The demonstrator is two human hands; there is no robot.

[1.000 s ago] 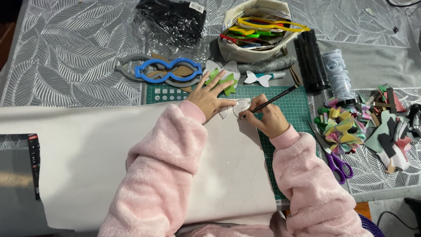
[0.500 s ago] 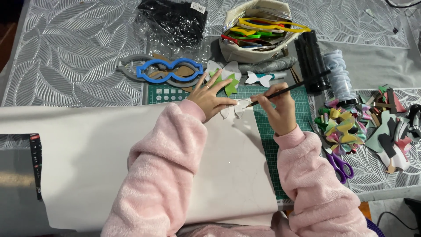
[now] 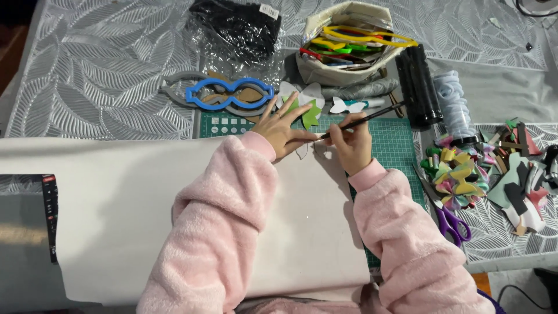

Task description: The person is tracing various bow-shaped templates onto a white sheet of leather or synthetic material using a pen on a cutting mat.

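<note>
- A green mat [image 3: 401, 145] lies under the work, largely covered by a big pale sheet [image 3: 133, 215]; beyond it sit a blue template [image 3: 229, 93], a grey one beneath it, a black bag [image 3: 238, 23] and a basket [image 3: 349, 52] of coloured strips.
- To the right: a black roll [image 3: 419, 87], a heap of bows [image 3: 456, 174], purple scissors [image 3: 450, 221] and loose scraps [image 3: 523, 192].
- A white butterfly cutout [image 3: 347, 106] lies just past the pen [image 3: 363, 120].
- The pink sleeves hide much of the sheet and the mat's near edge; the small white shape [image 3: 302, 150] under the hands is mostly covered, so its outline is hard to make out.
- Left hand [image 3: 283, 129]: fingers spread flat, pressing the shape and a green piece [image 3: 312, 114] onto the sheet's top edge.
- Right hand [image 3: 351, 145]: closed around the pen in a writing grip, tip at the shape beside the left fingertips.
</note>
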